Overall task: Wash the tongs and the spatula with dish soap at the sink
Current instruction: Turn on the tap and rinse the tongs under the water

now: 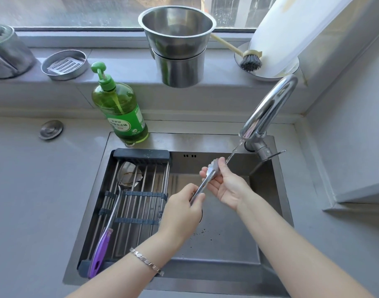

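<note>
Over the steel sink [225, 244] I hold metal tongs [203, 184] slanting up to the right. My left hand [182, 209] grips their handle end. My right hand [225, 186] has its fingers curled round the jaw end, thumb near the tip, under a thin stream of water from the tap [268, 110]. The spatula [115, 203], with a metal blade and a purple handle, lies on the roll-up rack [145, 211] over the sink's left half. A green dish soap bottle [119, 108] with a pump stands on the sink's back rim.
On the window ledge stand two stacked steel pots [177, 46], a round soap dish [63, 64], a dish brush [248, 59] on a plate and a grey container [5, 52]. A grey counter [33, 190] flanks the sink. Dark specks lie on the sink floor.
</note>
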